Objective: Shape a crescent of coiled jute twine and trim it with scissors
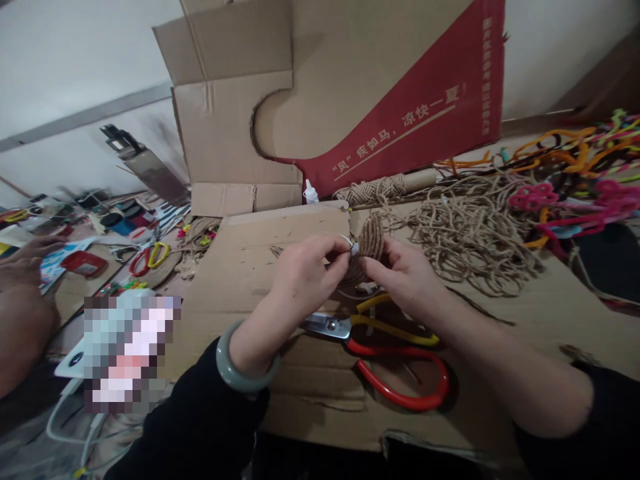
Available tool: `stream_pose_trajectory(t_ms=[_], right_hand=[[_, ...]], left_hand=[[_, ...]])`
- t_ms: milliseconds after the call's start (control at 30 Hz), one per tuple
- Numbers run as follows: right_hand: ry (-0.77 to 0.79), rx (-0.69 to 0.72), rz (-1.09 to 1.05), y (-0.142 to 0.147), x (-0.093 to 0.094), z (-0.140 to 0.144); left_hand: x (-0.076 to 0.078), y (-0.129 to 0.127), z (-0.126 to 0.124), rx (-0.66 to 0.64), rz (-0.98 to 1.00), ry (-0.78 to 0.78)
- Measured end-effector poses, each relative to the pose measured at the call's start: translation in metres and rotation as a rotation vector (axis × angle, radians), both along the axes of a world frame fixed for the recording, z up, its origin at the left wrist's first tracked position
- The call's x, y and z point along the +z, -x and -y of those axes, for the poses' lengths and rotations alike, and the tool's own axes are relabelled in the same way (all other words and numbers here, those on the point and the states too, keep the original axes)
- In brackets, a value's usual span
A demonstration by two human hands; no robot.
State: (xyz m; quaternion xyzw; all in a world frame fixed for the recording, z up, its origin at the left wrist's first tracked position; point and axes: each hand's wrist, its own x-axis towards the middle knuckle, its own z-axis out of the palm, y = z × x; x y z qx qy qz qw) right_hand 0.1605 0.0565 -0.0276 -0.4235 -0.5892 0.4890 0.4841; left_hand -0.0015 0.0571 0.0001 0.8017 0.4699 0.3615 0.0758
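Pinching a small white piece [355,249] with my left hand [309,268], I'm clamping coiled twine [371,237] in my right hand [407,272].

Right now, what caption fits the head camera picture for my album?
Left fingers meet a brown cord bundle held in the right fingers, with red-and-yellow-handled scissors lying nearby on cardboard.
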Motion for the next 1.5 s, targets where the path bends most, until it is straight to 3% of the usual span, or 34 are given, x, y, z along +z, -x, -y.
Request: stream_pose_trajectory(t_ms=[433,567,700,867,1000,1133,1267,1367,1433,1500], right_hand=[[-0.036,0.046,0.066,-0.002,-0.004,0.001],[-0.024,0.013,-0.017,-0.002,-0.001,-0.001],[0.053,-0.112,-0.202,-0.003,0.003,-0.004],[-0.027,-0.286,-0.288,-0.003,0.005,-0.005],[-0.092,-0.310,-0.184,-0.001,0.004,-0.003],[-0.155,-0.191,-0.061,-0.002,0.006,0.004],[-0.336,0.130,0.185,-0.010,0.015,0.014],[-0.348,0.360,0.278,-0.016,0.020,0.018],[-0.324,0.426,0.272,-0.018,0.019,0.016],[-0.268,0.402,0.206,-0.017,0.015,0.011]], left_hand=[[-0.005,0.004,-0.003,-0.032,0.032,0.138],[0.002,0.000,0.003,0.012,0.082,-0.048],[0.007,-0.002,0.008,0.008,0.319,-0.276],[-0.003,-0.002,-0.004,0.168,0.653,-0.105],[-0.009,-0.006,-0.012,0.094,0.813,0.170],[-0.006,-0.006,-0.016,-0.010,0.939,0.417],[0.002,0.001,-0.018,-0.080,1.030,0.552],[0.007,0.005,-0.018,-0.119,1.047,0.619],[0.008,0.007,-0.019,-0.117,1.068,0.631],[0.007,0.007,-0.019,-0.131,1.081,0.642]])
